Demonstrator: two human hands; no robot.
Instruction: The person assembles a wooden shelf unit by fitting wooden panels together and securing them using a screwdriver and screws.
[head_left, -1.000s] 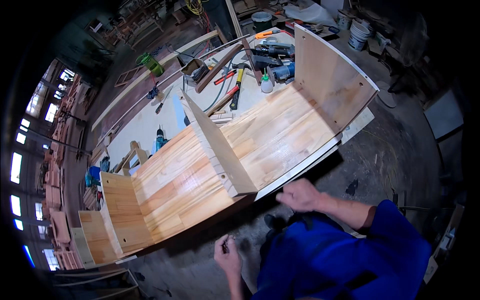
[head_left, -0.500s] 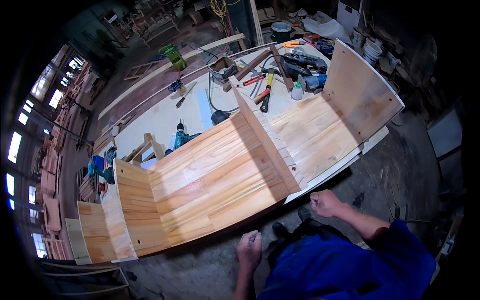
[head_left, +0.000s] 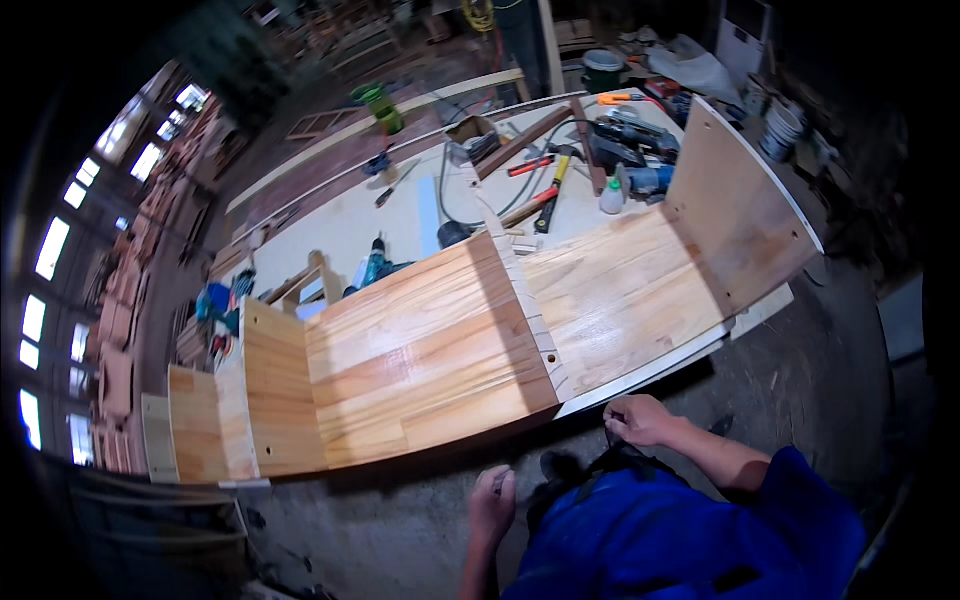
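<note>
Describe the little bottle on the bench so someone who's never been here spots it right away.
Find the large wooden unit and its tall right-hand end panel. Just past the unit's far edge, left of that panel, the bottle stands between a hammer and a blue power tool. Unlike them, it is small, pale and upright, with a green top.

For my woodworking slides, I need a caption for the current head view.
Left hand and right hand near a partitioned wooden assembly, a hammer on the table behind.
</note>
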